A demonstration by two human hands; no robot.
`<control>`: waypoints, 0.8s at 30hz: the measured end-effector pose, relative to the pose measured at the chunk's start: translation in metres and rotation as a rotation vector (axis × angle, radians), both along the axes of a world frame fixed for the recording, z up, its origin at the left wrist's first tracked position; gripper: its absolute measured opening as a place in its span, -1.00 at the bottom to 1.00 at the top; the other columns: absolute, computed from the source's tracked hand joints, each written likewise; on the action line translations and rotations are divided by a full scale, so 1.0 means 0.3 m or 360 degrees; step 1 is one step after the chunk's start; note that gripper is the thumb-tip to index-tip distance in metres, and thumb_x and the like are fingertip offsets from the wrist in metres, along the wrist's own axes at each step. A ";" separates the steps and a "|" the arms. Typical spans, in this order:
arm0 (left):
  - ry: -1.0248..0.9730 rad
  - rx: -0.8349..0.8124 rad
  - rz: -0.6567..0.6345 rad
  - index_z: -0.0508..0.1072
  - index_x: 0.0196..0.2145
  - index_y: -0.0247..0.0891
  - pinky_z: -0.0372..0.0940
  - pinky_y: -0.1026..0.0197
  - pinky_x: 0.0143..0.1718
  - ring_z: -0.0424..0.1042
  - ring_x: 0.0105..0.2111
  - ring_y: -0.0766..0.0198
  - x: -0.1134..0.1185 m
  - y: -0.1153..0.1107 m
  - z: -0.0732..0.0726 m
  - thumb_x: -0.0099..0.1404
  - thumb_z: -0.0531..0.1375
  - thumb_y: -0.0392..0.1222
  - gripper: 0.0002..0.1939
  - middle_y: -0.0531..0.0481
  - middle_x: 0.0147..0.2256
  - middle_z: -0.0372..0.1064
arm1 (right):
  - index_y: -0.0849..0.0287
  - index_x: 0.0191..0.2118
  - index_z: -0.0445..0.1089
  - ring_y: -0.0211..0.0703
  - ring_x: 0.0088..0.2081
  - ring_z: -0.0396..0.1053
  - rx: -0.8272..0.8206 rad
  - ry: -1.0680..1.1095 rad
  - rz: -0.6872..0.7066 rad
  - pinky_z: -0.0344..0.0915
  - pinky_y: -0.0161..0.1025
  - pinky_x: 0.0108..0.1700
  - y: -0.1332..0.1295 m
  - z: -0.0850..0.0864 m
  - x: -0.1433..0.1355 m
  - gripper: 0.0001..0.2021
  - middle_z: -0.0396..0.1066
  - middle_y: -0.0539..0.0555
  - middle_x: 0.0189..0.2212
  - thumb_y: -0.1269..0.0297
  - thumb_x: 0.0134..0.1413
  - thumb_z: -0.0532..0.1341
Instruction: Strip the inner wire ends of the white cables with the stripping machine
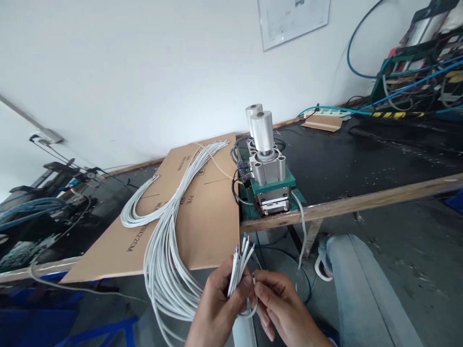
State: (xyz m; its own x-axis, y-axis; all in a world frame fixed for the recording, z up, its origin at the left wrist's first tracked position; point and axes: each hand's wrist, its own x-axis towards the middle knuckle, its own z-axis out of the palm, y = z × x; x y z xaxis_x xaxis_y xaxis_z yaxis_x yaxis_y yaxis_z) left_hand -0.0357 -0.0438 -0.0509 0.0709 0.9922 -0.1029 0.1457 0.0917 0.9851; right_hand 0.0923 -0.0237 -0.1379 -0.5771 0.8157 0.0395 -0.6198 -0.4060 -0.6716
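Note:
My left hand (222, 299) is closed around a bunch of white cable ends (239, 267), whose tips show small coloured wires. Just beside it, my right hand (282, 301) pinches the end of a single white cable (254, 284) that bends away from the bunch. The long white cable bundle (173, 250) droops from the cardboard sheet (210, 226) toward my left hand. Farther up, part of the bundle lies on the cardboard, fanned into two groups. Beyond my hands, a pneumatic press (267, 168) with two knurled silver cylinders stands on a green base at the table edge.
A black table (361, 159) with a wooden edge runs along the wall. Machines with blue hoses (415, 72) stand at far right, others at far left. A power strip (327, 113) lies near the wall. My knee (361, 284) is at lower right, near a hanging grey hose (303, 226).

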 end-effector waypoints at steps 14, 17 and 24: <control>0.0632 0.0219 0.0330 0.32 -0.50 -0.20 0.10 0.30 -0.50 0.09 -0.56 0.32 0.067 0.009 0.037 0.38 0.17 -0.04 -0.68 0.16 -0.59 0.13 | 0.11 -0.08 0.49 -0.23 -0.51 0.41 0.0971 -0.0696 -0.0503 0.39 -0.33 -0.47 0.015 0.042 0.161 -0.79 0.46 0.06 -0.41 0.13 0.38 0.17; 0.0649 0.0231 0.0247 0.30 -0.52 -0.20 0.11 0.32 -0.53 0.08 -0.57 0.33 0.090 0.034 0.057 0.38 0.16 -0.04 -0.66 0.17 -0.59 0.09 | -0.06 0.19 0.39 -0.07 -0.33 0.52 0.1924 -0.1135 -0.0920 0.45 -0.18 -0.24 0.019 0.049 0.238 -0.67 0.57 0.16 -0.20 0.22 0.38 0.16; 0.0263 0.0208 0.0600 0.52 -0.13 -0.25 0.09 0.35 -0.63 0.12 -0.62 0.33 0.156 0.072 0.139 0.25 0.31 0.12 -0.60 0.17 -0.62 0.16 | 0.28 0.24 0.34 0.02 -0.13 0.58 0.2468 -0.1424 -0.1455 0.50 -0.19 -0.15 0.140 0.076 0.266 -0.61 0.59 0.26 -0.16 0.51 0.35 0.15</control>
State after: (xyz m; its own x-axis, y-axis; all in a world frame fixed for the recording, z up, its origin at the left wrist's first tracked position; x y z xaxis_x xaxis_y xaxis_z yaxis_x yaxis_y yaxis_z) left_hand 0.0110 -0.0220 -0.0090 -0.3058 0.9510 0.0456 0.2828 0.0450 0.9581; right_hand 0.1721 0.0185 -0.1150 -0.3434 0.3869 0.8558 0.3757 0.8917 -0.2524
